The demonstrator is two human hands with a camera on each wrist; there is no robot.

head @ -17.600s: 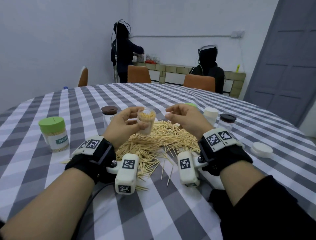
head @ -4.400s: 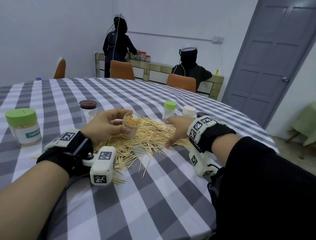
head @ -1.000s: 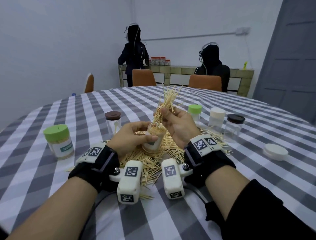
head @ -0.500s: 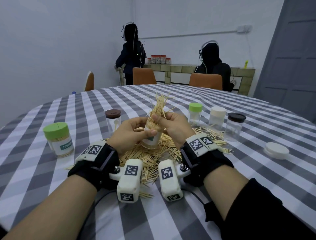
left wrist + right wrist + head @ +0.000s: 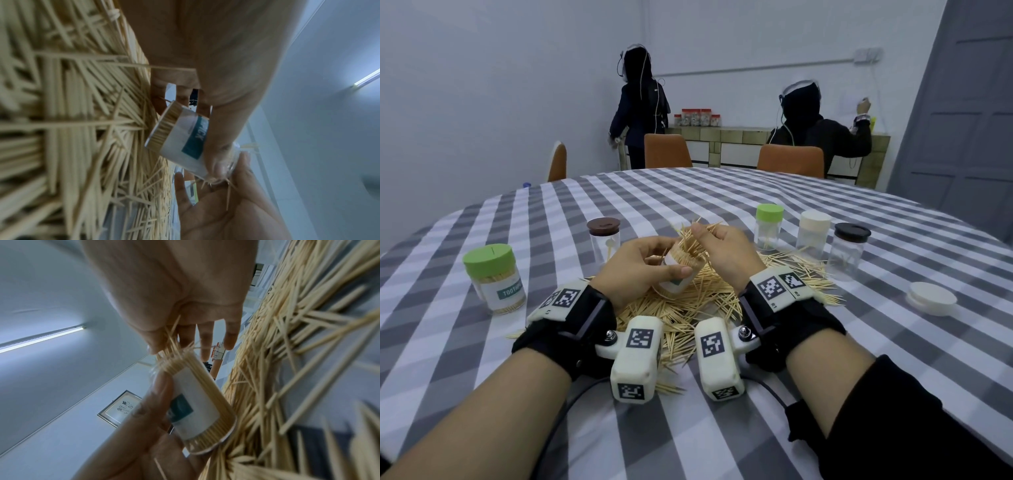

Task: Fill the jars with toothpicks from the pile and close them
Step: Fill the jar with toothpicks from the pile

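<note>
My left hand [image 5: 650, 263] grips an open clear jar [image 5: 676, 272] with a white and teal label, tilted above the toothpick pile [image 5: 705, 301]. The jar [image 5: 197, 402] is packed with toothpicks up to its mouth. My right hand [image 5: 709, 236] pinches a splayed bundle of toothpicks [image 5: 693, 236] whose lower ends are in the jar's mouth. In the left wrist view, the jar [image 5: 180, 134] sits between my thumb and fingers, with the right palm [image 5: 226, 211] behind it. The bundle [image 5: 172, 345] fans out under my right fingertips.
A filled green-lidded jar [image 5: 493, 277] stands at the left. A brown-lidded jar [image 5: 602, 236] is behind my left hand. Green-lidded [image 5: 768, 226], white-lidded [image 5: 813, 233] and black-lidded [image 5: 849, 250] jars stand at the right, and a loose white lid [image 5: 931, 298] lies beyond. Two people work at the far counter.
My right hand has come down with the toothpick bundle, which now reaches deeper into the jar's mouth. The left hand has tilted the jar towards the right hand.
</note>
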